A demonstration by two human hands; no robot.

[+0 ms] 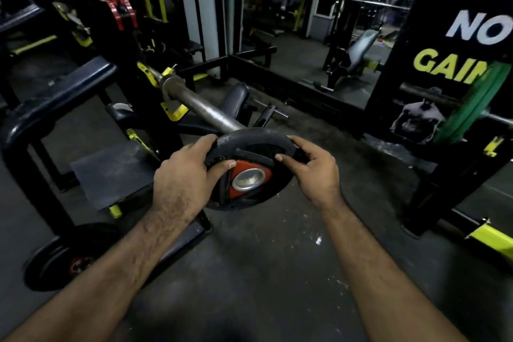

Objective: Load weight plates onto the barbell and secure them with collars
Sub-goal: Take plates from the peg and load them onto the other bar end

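I hold a black weight plate [251,144] with a red hub and a metal centre hole, facing me at the middle of the view. My left hand [186,175] grips its left rim, thumb over the front face. My right hand [313,168] grips the right rim through a handle slot. The steel barbell sleeve [200,105] runs from the rack at upper left toward me, and its end is hidden just behind the plate's top edge. I see no collar.
A second black plate with a red hub [69,255] leans by the bench frame at lower left. A green plate [472,108] sits on another bar at right. A black padded bench [55,97] stands left. Dark rubber floor [263,258] lies below my arms.
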